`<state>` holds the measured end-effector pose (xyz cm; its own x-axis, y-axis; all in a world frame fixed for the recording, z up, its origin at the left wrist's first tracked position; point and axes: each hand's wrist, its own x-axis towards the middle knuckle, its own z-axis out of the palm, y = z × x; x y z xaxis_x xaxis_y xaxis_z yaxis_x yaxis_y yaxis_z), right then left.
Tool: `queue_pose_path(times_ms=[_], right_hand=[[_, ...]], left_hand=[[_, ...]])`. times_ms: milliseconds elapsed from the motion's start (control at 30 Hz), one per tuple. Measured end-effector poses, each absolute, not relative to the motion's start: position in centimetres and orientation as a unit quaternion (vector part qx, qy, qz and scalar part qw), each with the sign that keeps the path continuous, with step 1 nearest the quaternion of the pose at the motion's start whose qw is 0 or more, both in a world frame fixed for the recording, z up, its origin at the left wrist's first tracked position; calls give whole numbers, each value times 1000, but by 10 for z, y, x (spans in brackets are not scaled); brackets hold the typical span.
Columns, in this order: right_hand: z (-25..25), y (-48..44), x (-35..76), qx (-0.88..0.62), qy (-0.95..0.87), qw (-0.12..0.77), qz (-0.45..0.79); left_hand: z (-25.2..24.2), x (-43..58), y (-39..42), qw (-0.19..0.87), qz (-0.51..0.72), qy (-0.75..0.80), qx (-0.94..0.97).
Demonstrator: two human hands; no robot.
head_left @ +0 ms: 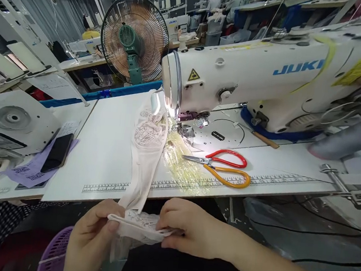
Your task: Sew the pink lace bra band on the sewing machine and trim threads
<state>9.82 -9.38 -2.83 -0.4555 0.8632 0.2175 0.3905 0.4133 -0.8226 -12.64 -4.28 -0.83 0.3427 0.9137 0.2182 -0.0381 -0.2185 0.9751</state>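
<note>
A pale pink lace garment piece [147,141] trails from under the needle of the white JUKI sewing machine [269,71] across the table and off its front edge. Below that edge, my left hand [92,235] and my right hand [187,227] both pinch the lower end of the lace [136,227], stretching it between them. Each hand has its fingers closed on the fabric.
Red and orange-handled scissors [225,167] lie on the white table [102,153] right of the lace, near a printed ruler strip. A black phone [57,152] rests on purple paper at left. A green fan [134,37] stands behind. A purple basket [54,253] sits below left.
</note>
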Motion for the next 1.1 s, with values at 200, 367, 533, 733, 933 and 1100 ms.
queue_pose_path(times_ms=[200,367,533,733,933,1100], right_hand=[[-34,-97,96,-443,-711,369,404],[-33,-101,94,-463,-685,381,414],[-36,-101,94,-483,-662,376,433],[-40,-103,98,-504,-663,348,429],[-48,-103,102,-487,-688,329,426],[-47,-108,105,-500,-670,323,445]], left_hand=[[-13,-141,-42,460,472,342,670],[-20,-148,-44,423,458,381,682],[-21,-144,-49,410,445,474,639],[-9,-141,-45,342,360,435,751],[-1,-137,-47,444,328,419,721],[-12,-128,-51,625,352,404,568]])
